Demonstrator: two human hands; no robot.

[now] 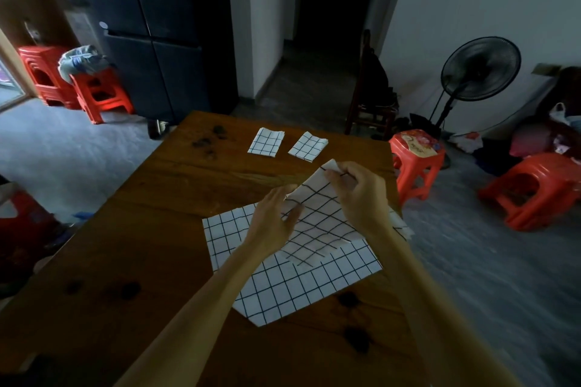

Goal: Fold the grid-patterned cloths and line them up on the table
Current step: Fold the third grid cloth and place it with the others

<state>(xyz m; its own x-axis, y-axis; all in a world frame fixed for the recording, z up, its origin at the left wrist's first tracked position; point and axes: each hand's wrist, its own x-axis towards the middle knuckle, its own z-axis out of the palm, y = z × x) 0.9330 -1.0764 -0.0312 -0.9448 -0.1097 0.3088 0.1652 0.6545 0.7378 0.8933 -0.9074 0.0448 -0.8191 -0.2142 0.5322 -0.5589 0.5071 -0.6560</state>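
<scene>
Two folded white cloths with dark grid lines lie side by side at the table's far edge, the left folded cloth (266, 141) and the right folded cloth (308, 146). A raised grid cloth (317, 220) hangs in front of me. My right hand (361, 195) pinches its upper corner. My left hand (276, 220) holds its left edge with fingers spread behind the fabric. Beneath it a flat grid cloth (292, 286) is spread on the wooden table (125, 245). A further bit of white cloth peeks out at the table's right edge (399, 223).
Red plastic stools stand around: a right stool (415, 160), a far right stool (531, 192), left stools (100, 94). A black standing fan (478, 69) and a dark wooden chair (371, 94) are behind the table. A dark fridge (157, 25) stands at back left.
</scene>
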